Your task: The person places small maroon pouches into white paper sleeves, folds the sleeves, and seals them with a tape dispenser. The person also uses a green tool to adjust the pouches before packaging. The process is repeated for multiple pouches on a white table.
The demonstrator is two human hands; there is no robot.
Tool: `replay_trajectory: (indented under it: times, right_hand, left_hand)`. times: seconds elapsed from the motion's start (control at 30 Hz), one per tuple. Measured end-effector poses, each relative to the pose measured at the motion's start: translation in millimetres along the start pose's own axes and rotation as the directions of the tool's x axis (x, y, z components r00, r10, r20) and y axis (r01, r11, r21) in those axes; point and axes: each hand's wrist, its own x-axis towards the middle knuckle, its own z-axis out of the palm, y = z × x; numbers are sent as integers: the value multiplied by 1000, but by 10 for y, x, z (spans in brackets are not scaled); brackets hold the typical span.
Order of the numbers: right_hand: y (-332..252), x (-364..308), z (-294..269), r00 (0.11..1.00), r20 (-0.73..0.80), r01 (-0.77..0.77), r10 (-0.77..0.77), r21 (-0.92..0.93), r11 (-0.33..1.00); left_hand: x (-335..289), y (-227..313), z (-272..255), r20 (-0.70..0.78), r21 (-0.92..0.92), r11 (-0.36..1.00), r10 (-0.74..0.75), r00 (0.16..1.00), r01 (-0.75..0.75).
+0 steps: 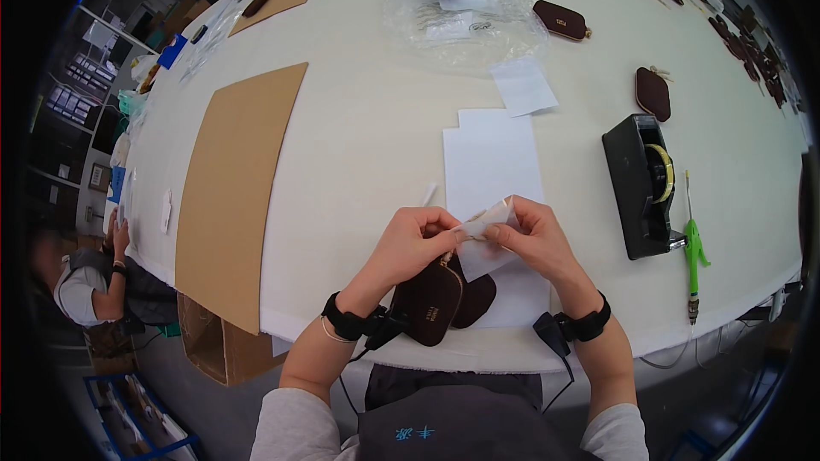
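Both hands are together over the near part of the table. My left hand [417, 246] is closed, its thumb and fingers pinching the edge of a thin white paper sheet [480, 263]. Gripping the same sheet from the other side is my right hand [540, 243], thumb pressed on the paper. The sheet is folded about a small light-coloured part I cannot make out. Just below lies a dark brown zip pouch [430, 306], its gold-coloured zip end close under my left fingers. A second dark brown piece [475, 302] shows beside it, partly covered by the pouch and paper.
White sheets [491, 162] lie ahead of my hands. Rightward stand a black tape dispenser [630, 196] and a green-handled tool [694, 260] with a cord. A brown cardboard sheet [235, 196] lies left. Farther off are clear plastic bags [453, 17], more pouches [653, 94] and several people.
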Motion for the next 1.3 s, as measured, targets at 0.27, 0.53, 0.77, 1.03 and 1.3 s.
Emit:
replay_trajectory:
  times: [0.27, 0.53, 0.77, 1.03, 1.3]
  right_hand:
    - [-122, -100, -221, 998, 56, -35, 22, 243, 969]
    - [43, -87, -26, 934, 133, 350, -332, -157, 923]
    - [77, -26, -9, 934, 13, 354, -357, -170, 920]
    - [16, -46, 25, 972, -152, 164, -177, -91, 982]
    - [4, -31, 19, 958, -199, 173, -207, -176, 969]
  left_hand:
    - [0, -88, -174, -29, -302, 948, -110, 993, 97]
    - [6, -158, -243, 77, -463, 868, -164, 983, 181]
    - [-10, -29, -44, 26, -151, 982, -107, 994, 110]
    - [-75, -5, 50, 77, -97, 995, -22, 997, 29]
    - [-62, -40, 183, -19, 50, 999, 19, 1000, -18]
